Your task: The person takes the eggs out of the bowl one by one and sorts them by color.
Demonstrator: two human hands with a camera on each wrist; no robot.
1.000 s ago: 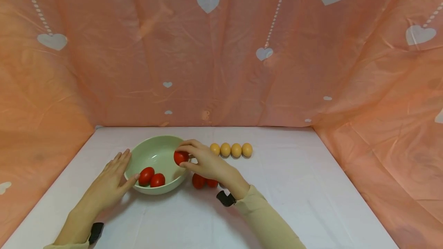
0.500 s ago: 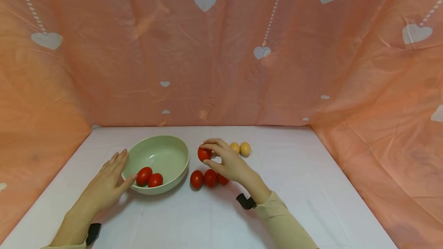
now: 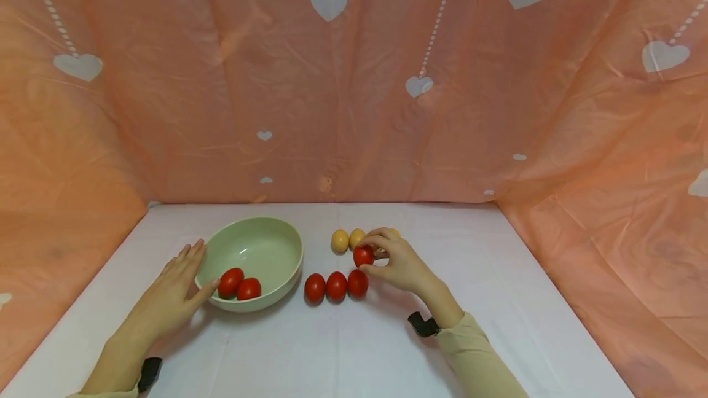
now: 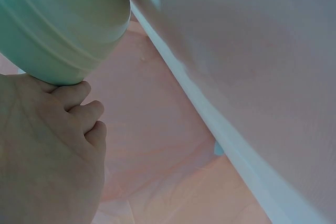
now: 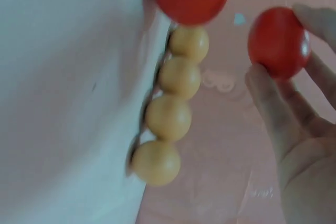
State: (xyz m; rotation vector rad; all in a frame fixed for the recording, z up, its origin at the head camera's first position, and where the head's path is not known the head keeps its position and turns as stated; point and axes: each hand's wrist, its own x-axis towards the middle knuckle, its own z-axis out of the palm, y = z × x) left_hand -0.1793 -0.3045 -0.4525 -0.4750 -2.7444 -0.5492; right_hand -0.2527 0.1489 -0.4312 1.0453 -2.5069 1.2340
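Note:
In the head view my right hand (image 3: 401, 266) pinches a red oval tomato (image 3: 363, 255) between thumb and fingertips; the right wrist view shows this tomato (image 5: 278, 43) held above the table. Just below it in the head view, three more tomatoes (image 3: 336, 287) stand in a row. My left hand (image 3: 166, 296) lies along the left side of a pale green bowl (image 3: 284, 290), fingers extended against its outside and thumb tip at the rim. Seen from the left wrist, the fingers (image 4: 73, 95) touch the bowl's wall (image 4: 68, 30). Two tomatoes (image 3: 239, 284) lie inside the bowl.
Behind the right hand is a row of several yellow egg-shaped things (image 3: 340, 241), partly hidden in the head view. A white cloth (image 3: 287, 355) covers the table. An orange-pink curtain with hearts (image 3: 354, 109) encloses the back and sides.
My right hand has carried the tomato rightward, from over the bowl's right rim to above the row's right end. The left hand has stayed at the bowl.

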